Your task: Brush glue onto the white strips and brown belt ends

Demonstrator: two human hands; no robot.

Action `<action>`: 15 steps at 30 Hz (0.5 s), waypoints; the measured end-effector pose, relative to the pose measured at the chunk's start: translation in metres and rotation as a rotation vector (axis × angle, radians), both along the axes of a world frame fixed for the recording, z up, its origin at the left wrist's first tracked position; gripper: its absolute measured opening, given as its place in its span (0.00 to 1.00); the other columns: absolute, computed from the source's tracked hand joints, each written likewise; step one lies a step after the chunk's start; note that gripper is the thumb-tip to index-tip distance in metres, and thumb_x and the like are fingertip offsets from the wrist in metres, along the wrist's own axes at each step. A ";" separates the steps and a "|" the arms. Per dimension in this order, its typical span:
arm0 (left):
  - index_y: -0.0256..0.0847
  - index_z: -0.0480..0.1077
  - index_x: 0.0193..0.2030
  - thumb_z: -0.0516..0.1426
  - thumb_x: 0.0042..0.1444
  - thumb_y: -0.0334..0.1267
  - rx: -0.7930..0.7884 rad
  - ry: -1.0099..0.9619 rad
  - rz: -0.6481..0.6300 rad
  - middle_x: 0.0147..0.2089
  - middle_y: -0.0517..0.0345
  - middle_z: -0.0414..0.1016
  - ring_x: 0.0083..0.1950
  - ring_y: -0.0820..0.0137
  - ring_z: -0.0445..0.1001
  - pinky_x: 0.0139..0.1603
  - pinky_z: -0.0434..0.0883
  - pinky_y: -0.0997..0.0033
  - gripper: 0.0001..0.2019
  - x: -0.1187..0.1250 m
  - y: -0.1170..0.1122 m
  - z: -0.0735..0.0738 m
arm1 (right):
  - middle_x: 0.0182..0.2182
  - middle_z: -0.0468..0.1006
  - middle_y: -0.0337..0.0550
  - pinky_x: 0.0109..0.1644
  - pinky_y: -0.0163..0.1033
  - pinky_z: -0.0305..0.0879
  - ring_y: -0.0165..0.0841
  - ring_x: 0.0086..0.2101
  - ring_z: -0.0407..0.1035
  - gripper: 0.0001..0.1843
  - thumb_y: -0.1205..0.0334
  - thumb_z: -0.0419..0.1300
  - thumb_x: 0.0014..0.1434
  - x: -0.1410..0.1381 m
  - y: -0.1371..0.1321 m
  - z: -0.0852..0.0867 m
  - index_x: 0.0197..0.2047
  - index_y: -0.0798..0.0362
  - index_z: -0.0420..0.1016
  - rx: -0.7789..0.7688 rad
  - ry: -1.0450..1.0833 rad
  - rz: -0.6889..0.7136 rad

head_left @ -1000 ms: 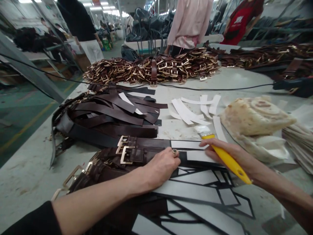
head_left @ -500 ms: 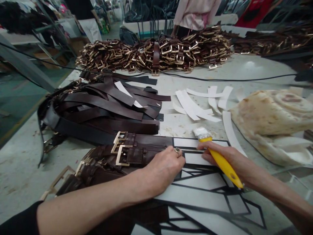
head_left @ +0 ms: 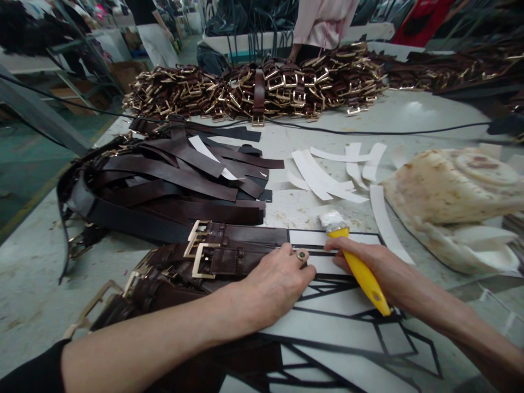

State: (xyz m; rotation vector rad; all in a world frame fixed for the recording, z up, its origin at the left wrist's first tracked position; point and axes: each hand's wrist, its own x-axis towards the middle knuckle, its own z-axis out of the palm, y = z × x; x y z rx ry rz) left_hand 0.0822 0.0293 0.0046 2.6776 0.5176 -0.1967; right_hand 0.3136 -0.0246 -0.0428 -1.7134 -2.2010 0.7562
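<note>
My right hand point(head_left: 374, 259) grips a yellow-handled paintbrush point(head_left: 365, 278), its bristles point(head_left: 332, 219) caked white and pointing away from me. Under my left hand point(head_left: 278, 281), which wears a ring, lies a dark brown belt point(head_left: 224, 261) with a gold buckle point(head_left: 200, 260). The left fingers are curled down and closed on this belt where its brown part meets a white, dark-edged strip point(head_left: 327, 266); the fingertips are partly hidden. A second buckled belt point(head_left: 254, 234) lies just beyond, also with a white strip point(head_left: 313, 238). Nearer me are more overlapping white, dark-edged straps point(head_left: 335, 327).
Dark straps point(head_left: 164, 169) lie heaped at the left, and white strips point(head_left: 313, 174) are scattered mid-table. A stained, cream-coloured container point(head_left: 446, 207) stands at the right. A black cable point(head_left: 352, 132) crosses before a large pile of buckled belts point(head_left: 196, 93). People stand beyond the table.
My left hand has shifted slightly right along the belt. The brush in my right hand has moved a little left, its handle now steeper.
</note>
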 end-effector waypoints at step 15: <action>0.36 0.59 0.57 0.48 0.56 0.27 0.151 0.008 -0.056 0.62 0.47 0.60 0.47 0.63 0.63 0.49 0.69 0.60 0.20 0.000 -0.005 -0.015 | 0.29 0.76 0.42 0.28 0.32 0.69 0.32 0.26 0.73 0.19 0.47 0.54 0.59 0.055 -0.058 0.001 0.46 0.52 0.70 0.500 -0.177 -0.424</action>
